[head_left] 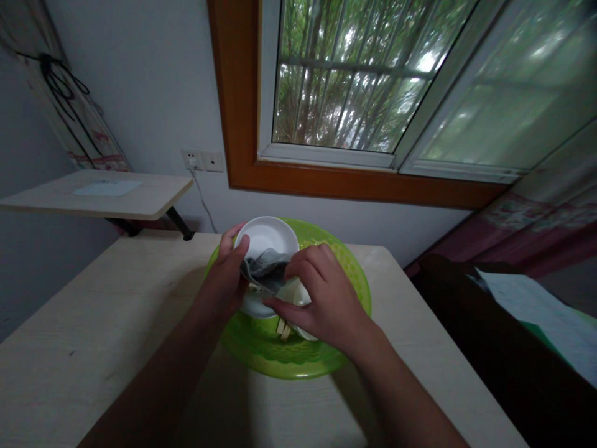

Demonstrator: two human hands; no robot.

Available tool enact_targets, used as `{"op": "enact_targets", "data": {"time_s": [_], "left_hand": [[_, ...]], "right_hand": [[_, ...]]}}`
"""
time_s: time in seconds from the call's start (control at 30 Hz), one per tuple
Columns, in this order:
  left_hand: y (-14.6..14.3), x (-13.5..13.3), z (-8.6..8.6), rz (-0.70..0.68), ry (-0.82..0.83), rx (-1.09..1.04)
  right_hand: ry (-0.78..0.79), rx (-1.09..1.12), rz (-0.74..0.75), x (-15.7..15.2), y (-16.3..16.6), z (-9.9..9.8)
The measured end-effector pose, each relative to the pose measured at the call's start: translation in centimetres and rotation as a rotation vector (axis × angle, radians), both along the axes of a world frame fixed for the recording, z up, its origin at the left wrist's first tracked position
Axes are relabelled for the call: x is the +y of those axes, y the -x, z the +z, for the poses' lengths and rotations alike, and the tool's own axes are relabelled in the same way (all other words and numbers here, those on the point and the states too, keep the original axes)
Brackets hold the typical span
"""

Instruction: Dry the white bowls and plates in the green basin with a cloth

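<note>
A green plastic basin [345,274] sits on the pale wooden table [93,336]. My left hand [224,280] grips the rim of a white bowl [267,235] held tilted over the basin. My right hand [321,298] is closed on a grey cloth [268,264] pressed against the bowl's inside. Under my right hand lie other white dishes [298,295] and pale chopstick ends [283,330], partly hidden.
A small raised shelf [116,199] with a white pad stands at the back left. A wall socket [203,160] with a cable is behind the table. A window [354,81] fills the wall ahead. Dark furniture [489,348] stands to the right.
</note>
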State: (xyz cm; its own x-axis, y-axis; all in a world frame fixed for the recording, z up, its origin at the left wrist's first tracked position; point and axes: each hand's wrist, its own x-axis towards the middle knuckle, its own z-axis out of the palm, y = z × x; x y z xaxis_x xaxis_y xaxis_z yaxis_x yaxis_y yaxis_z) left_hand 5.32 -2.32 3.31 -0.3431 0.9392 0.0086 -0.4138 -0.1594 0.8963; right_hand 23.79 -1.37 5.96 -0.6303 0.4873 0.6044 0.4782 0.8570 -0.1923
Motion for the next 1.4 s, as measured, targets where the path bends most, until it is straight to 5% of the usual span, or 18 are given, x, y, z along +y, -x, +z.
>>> {"op": "enact_targets", "data": {"time_s": [0.43, 0.97, 1.4], "left_hand": [[-0.3, 0.0, -0.4, 0.02, -0.008, 0.033], [-0.8, -0.1, -0.6, -0.058, 0.027, -0.002], [-0.8, -0.2, -0.7, -0.009, 0.028, 0.12]], "right_hand": [[0.212, -0.173, 0.234, 0.7, 0.8, -1.5], [0.119, -0.353, 0.045, 1.3, 1.2, -3.5], [0.151, -0.362, 0.046, 0.9, 1.5, -1.8]]}}
